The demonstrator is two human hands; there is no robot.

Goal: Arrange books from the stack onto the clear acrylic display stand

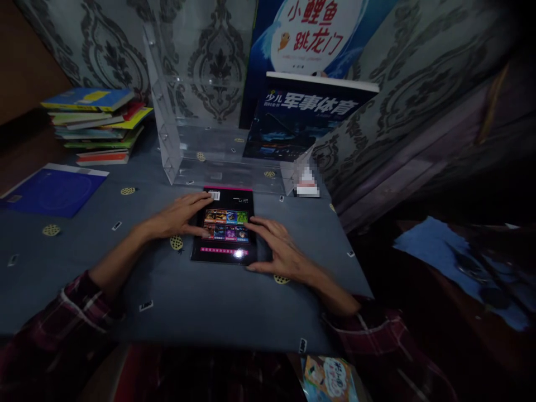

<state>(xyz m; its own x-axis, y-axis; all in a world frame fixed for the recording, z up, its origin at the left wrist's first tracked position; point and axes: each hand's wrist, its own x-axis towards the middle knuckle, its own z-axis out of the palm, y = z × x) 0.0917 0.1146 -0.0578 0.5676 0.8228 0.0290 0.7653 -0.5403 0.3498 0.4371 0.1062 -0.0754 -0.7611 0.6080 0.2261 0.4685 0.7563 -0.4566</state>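
A black book [226, 258] with a pink top strip and rows of small colour pictures lies on the cloth-covered table, its barcode side up. My left hand [178, 216] rests at its left edge, with the index finger and thumb stretched out over the cover. At the right edge is my right hand [278, 248]; one fingertip touches the cover, and the thumb points to the lower right corner. Both hands are open, fingers apart. Just behind the book stands a clear plastic rack [170, 148], holding a dark blue book [288, 125] and a taller blue book [268, 42] behind it.
A stack of several books [96, 120] stands at the back left, with a blue book [54, 192] lying flat in front. A small pixelated object [307, 181] sits beside the rack's right end. Below the table's front edge is a colourful book [329, 379]. Patterned curtain hangs behind.
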